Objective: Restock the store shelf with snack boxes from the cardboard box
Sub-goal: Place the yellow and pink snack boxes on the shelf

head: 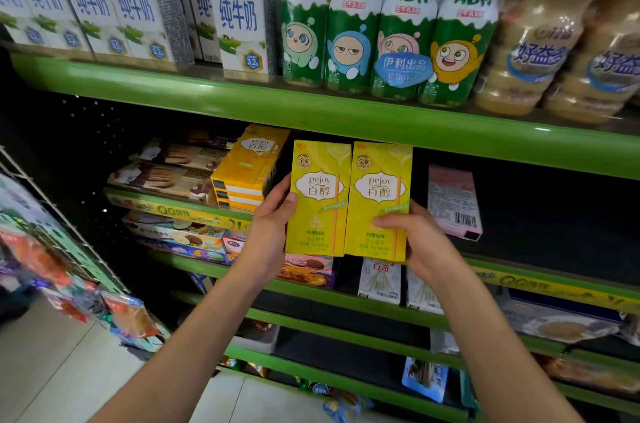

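Note:
Two yellow Pejoy snack boxes are held upright side by side in front of the middle shelf. My left hand (272,232) grips the left yellow box (320,197) at its left edge, thumb on its front. My right hand (420,242) grips the right yellow box (381,201) at its lower right corner, thumb across the front. A stack of the same yellow boxes (247,170) lies flat on the shelf (180,209) just to the left. The cardboard box is out of view.
A pink box (453,203) stands on the dark shelf to the right. Brown biscuit boxes (173,166) lie left of the yellow stack. Milk cartons (239,10) and green drink bottles (381,24) fill the upper shelf (311,114). Snack bags (52,249) hang on a wire rack at left.

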`<state>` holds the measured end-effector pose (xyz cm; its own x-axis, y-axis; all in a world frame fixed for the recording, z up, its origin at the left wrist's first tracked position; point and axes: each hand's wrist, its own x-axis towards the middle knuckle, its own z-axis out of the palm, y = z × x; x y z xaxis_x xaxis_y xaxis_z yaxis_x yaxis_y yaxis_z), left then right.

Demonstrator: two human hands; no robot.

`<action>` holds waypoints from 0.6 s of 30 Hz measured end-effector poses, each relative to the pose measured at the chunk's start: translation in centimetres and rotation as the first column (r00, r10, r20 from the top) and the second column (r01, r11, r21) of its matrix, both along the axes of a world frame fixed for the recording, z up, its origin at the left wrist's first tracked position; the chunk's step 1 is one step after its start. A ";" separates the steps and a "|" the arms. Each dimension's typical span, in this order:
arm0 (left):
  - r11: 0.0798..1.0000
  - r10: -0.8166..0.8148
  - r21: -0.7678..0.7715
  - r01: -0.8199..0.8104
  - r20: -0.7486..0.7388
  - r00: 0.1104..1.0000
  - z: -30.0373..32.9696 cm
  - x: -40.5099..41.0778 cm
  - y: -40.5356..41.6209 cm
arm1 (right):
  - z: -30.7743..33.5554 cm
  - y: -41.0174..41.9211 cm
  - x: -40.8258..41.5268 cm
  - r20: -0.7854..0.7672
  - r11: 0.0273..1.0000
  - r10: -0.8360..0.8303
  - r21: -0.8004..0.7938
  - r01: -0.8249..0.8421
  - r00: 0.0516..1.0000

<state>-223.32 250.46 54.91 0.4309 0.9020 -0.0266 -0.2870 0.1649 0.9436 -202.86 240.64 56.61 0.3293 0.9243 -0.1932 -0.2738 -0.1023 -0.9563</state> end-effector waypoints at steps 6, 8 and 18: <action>1.000 -0.020 0.001 0.020 0.003 1.000 0.3 -0.2 -0.1 | -0.3 0.3 0.0 0.012 1.000 -0.001 -0.010 0.001 1.000; 1.000 -0.027 0.004 0.027 0.014 1.000 0.4 -0.2 -0.1 | -0.4 0.3 0.1 0.013 1.000 0.001 -0.015 0.000 1.000; 0.999 -0.020 -0.026 0.021 0.039 0.999 0.3 -0.1 -0.3 | -0.4 0.1 0.4 0.008 0.998 0.047 -0.040 -0.047 0.999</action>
